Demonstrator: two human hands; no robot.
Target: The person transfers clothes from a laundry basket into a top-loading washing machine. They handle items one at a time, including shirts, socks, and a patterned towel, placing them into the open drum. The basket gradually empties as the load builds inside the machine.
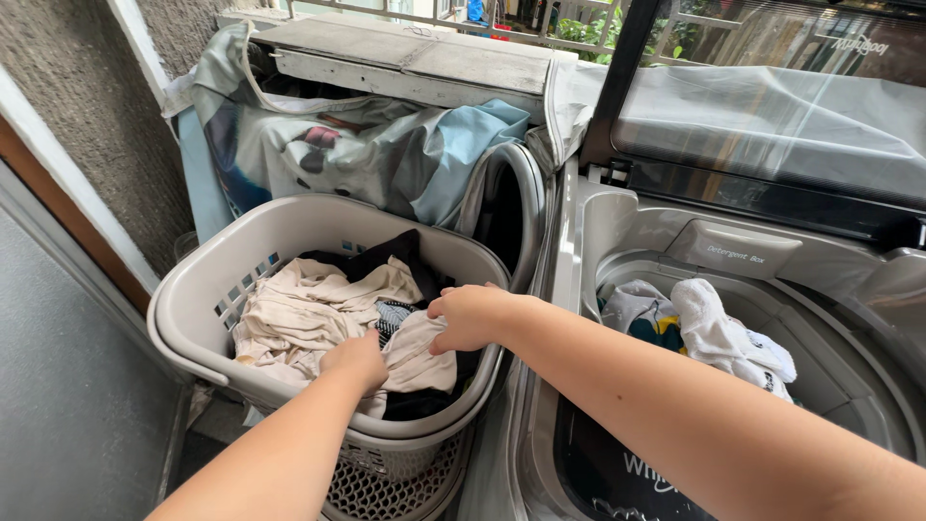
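Note:
A grey laundry basket (pixel 198 289) stands left of an open top-loading washing machine (pixel 598 222). The basket holds beige garments (pixel 299 309), a black garment (pixel 386 253) and a small patterned piece. My left hand (pixel 355 359) is closed on a beige cloth (pixel 417 355) in the basket. Just to its right, my right hand (pixel 470 316) grips the same cloth near the basket's right rim. Inside the washer drum lie a white towel (pixel 719 333) and other clothes (pixel 644 314).
The washer's dark glass lid (pixel 772 106) stands raised at the right. A printed fabric cover (pixel 367 154) drapes a grey unit behind the basket. A rough wall and door frame (pixel 87 232) run along the left. A second basket (pixel 386 482) is nested under the first.

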